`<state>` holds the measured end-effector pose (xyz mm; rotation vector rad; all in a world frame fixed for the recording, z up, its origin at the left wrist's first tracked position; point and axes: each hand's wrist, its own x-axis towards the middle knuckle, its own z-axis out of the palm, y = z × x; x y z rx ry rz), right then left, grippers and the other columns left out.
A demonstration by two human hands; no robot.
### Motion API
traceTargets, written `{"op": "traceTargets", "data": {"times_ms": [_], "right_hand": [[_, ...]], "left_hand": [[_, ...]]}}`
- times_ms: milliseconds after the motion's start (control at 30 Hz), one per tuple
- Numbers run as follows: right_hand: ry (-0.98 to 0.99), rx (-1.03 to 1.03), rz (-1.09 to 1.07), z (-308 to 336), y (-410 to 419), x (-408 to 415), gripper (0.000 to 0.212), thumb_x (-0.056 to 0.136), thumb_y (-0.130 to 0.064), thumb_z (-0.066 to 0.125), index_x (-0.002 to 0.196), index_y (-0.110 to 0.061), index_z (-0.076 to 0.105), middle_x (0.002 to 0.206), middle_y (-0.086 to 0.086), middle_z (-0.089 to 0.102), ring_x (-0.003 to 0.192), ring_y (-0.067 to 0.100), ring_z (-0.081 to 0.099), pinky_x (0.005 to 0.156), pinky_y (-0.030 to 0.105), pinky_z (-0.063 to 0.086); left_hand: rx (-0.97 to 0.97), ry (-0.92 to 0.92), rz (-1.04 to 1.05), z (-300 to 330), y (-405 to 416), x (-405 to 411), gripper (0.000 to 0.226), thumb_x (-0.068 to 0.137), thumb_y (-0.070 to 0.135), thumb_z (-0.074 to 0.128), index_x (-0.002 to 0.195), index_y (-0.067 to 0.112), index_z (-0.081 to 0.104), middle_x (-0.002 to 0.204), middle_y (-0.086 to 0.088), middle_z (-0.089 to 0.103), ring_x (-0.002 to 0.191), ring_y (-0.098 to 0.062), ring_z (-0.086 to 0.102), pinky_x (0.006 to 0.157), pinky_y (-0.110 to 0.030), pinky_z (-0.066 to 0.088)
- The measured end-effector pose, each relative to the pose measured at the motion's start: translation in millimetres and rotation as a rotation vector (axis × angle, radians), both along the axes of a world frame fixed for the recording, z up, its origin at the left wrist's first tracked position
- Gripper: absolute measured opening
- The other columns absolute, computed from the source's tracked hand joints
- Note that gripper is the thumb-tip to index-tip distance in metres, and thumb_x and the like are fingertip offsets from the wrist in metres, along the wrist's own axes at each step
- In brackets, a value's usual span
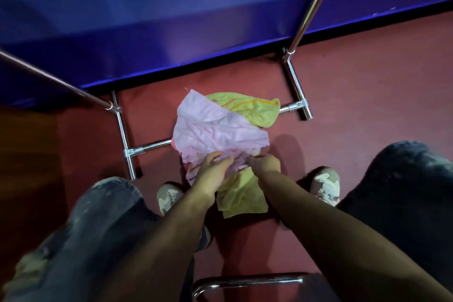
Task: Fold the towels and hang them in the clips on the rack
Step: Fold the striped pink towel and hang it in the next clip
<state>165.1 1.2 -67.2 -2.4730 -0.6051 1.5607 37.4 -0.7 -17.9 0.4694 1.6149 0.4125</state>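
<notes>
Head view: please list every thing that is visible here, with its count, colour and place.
pink towel: one, pale pink, crumpled on the floor over the rack's bottom bar
yellow-green towels: crumpled, under and beside the pink one; count unclear
rack: one, chrome tubes, standing on the floor
floor: red
wall panel: blue, behind the rack
shoes: two, pale, on the floor
left hand: touching the pink towel
right hand: fingers curled on the pink towel's near edge

Support: red floor (367,86) | On it: chrome rack base (127,149), towel heap (220,130) across the rack's low crossbar, two shoes (168,197) just behind the heap
</notes>
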Motion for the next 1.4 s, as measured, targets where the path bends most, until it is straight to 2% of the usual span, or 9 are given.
{"op": "traceTargets", "data": {"times_ms": [167, 233, 333, 433, 667, 900, 1133, 1233, 1400], "right_hand": [[0.214, 0.292, -0.114, 106, -9, -11, 0.024, 0.087, -0.008, 0.054, 0.064, -0.013, 0.05, 0.062, 0.003, 0.051, 0.062, 0.018, 0.045, 0.052, 0.02, 0.037], [0.281, 0.425, -0.16, 155, -13, -14, 0.03, 0.088, -0.004, 0.055, 0.063, -0.016, 0.043, 0.062, 0.001, 0.047, 0.06, 0.015, 0.043, 0.052, 0.015, 0.037], [0.395, 0.593, -0.151, 227, -13, -20, 0.027, 0.089, -0.01, 0.056, 0.066, -0.017, 0.044, 0.076, 0.007, 0.053, 0.072, 0.02, 0.05, 0.069, 0.03, 0.044], [0.52, 0.751, -0.115, 298, -12, -18, 0.025, 0.091, -0.01, 0.054, 0.069, -0.017, 0.045, 0.083, 0.014, 0.054, 0.072, 0.021, 0.051, 0.061, 0.03, 0.045], [0.607, 1.014, -0.06, 440, -16, -6, 0.015, 0.093, -0.011, 0.054, 0.08, -0.018, 0.051, 0.065, 0.005, 0.051, 0.038, 0.004, 0.042, 0.035, 0.015, 0.03], [0.873, 1.12, 0.027, 530, -27, -5, 0.012, 0.091, -0.013, 0.057, 0.086, -0.01, 0.067, 0.068, 0.005, 0.052, 0.056, 0.012, 0.038, 0.041, 0.014, 0.029], [0.593, 1.143, 0.446, 582, -41, 6, 0.023, 0.08, 0.008, 0.064, 0.087, -0.013, 0.065, 0.068, -0.003, 0.063, 0.059, 0.003, 0.06, 0.058, 0.013, 0.05], [0.426, 1.257, 0.381, 591, -42, 5, 0.027, 0.082, 0.011, 0.057, 0.08, -0.015, 0.065, 0.074, 0.006, 0.062, 0.066, 0.012, 0.059, 0.061, 0.016, 0.051], [0.509, 1.309, 0.217, 593, -42, 17, 0.028, 0.088, 0.003, 0.05, 0.078, -0.015, 0.069, 0.071, 0.005, 0.063, 0.067, 0.014, 0.058, 0.064, 0.022, 0.053]], "left_hand": [[0.195, -0.009, -0.102, 83, -20, 0, 0.036, 0.085, -0.002, 0.056, 0.115, 0.018, 0.055, 0.084, 0.003, 0.064, 0.062, -0.006, 0.059, 0.056, -0.021, 0.047], [0.324, 0.01, -0.234, 119, -28, -2, 0.042, 0.079, -0.003, 0.057, 0.115, 0.018, 0.054, 0.089, 0.004, 0.065, 0.068, -0.006, 0.061, 0.06, -0.023, 0.051], [0.52, 0.056, -0.284, 174, -33, -3, 0.038, 0.074, 0.011, 0.062, 0.106, 0.03, 0.057, 0.092, 0.006, 0.063, 0.077, -0.008, 0.058, 0.07, -0.021, 0.051], [0.764, 0.136, -0.22, 231, -30, -4, 0.031, 0.075, 0.008, 0.062, 0.091, 0.034, 0.058, 0.094, 0.006, 0.065, 0.087, -0.009, 0.06, 0.082, -0.021, 0.047], [1.068, 0.135, -0.142, 356, -26, -17, 0.014, 0.086, -0.002, 0.056, 0.085, 0.01, 0.062, 0.078, 0.001, 0.064, 0.062, 0.005, 0.054, 0.061, -0.007, 0.042], [1.341, 0.11, -0.054, 451, -26, -32, 0.015, 0.092, 0.009, 0.053, 0.084, 0.02, 0.06, 0.078, 0.003, 0.061, 0.074, -0.006, 0.057, 0.071, -0.019, 0.046], [1.495, 0.197, -0.049, 501, -18, -40, 0.023, 0.093, 0.009, 0.05, 0.078, 0.025, 0.057, 0.074, 0.004, 0.06, 0.07, -0.01, 0.054, 0.071, -0.031, 0.046], [1.546, 0.27, -0.188, 506, -17, -42, 0.018, 0.091, 0.02, 0.052, 0.079, 0.032, 0.056, 0.075, 0.014, 0.059, 0.074, -0.007, 0.053, 0.075, -0.03, 0.045], [1.452, 0.401, -0.457, 503, -28, -55, 0.016, 0.078, 0.025, 0.074, 0.081, 0.029, 0.059, 0.071, 0.014, 0.061, 0.065, 0.003, 0.051, 0.064, -0.014, 0.041]]}}
